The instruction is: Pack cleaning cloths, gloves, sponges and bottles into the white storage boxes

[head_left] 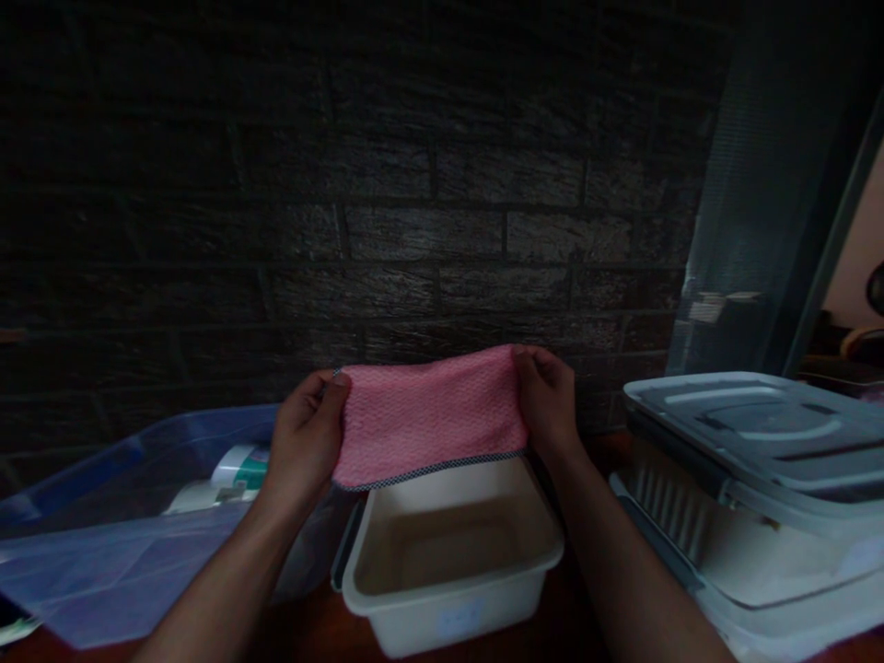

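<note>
A pink textured cloth [432,414] with a dark checked edging is stretched between my hands. My left hand [310,428] pinches its left side near the top corner, thumb in front. The upper right corner is gripped by my right hand [549,396], fingers curled around it. Just below the cloth stands a white plastic tub [456,599] with a pale label on its front wall and a dark handle at its left. The cloth's lower edge overlaps the tub's far rim from my viewpoint; nothing shows inside the tub.
To the left stands a translucent blue bin [124,571] holding a white and green container [241,468]. White boxes with a grey lid [766,419] are stacked at the right. A dark brick wall [442,212] rises behind, with a grey post [752,203] at its right.
</note>
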`<control>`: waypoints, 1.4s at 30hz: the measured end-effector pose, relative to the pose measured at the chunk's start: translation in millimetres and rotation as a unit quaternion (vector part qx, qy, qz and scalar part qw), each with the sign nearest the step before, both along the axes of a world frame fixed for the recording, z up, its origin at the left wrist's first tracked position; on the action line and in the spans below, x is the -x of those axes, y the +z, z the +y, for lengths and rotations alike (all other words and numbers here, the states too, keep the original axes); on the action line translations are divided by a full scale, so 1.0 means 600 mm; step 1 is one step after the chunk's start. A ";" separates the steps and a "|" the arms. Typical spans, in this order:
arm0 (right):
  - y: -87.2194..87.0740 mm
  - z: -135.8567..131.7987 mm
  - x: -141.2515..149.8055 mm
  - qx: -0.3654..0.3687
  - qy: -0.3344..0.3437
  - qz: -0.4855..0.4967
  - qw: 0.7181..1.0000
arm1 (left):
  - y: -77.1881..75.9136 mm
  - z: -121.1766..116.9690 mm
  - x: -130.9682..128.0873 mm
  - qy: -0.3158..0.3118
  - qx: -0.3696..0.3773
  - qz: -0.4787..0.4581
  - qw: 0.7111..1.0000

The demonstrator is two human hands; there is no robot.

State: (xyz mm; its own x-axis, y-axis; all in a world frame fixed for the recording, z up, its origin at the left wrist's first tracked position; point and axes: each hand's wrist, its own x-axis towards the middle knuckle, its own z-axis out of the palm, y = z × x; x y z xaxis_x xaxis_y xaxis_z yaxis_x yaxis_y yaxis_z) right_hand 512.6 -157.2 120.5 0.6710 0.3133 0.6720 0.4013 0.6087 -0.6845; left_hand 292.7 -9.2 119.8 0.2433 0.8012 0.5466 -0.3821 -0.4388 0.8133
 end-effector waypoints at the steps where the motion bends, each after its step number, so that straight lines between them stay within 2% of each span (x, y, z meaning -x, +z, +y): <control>1: 0.000 0.000 0.000 -0.001 -0.001 0.001 1.000 | -0.001 0.001 0.000 -0.002 0.000 0.002 1.000; 14: -0.002 -0.001 0.001 -0.011 -0.008 0.001 1.000 | -0.003 0.011 0.006 0.013 -0.003 0.021 1.000; 42: -0.004 -0.001 0.000 -0.014 -0.002 -0.002 1.000 | 0.003 0.002 0.006 0.008 0.014 0.020 1.000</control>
State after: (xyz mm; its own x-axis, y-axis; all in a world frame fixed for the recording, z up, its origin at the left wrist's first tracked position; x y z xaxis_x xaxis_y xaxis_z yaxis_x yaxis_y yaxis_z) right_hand 512.7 -157.7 118.1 0.6694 0.2913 0.6834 0.4063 0.6265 -0.6651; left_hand 289.2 -7.7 121.7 0.2518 0.8199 0.5142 -0.3424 -0.4215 0.8397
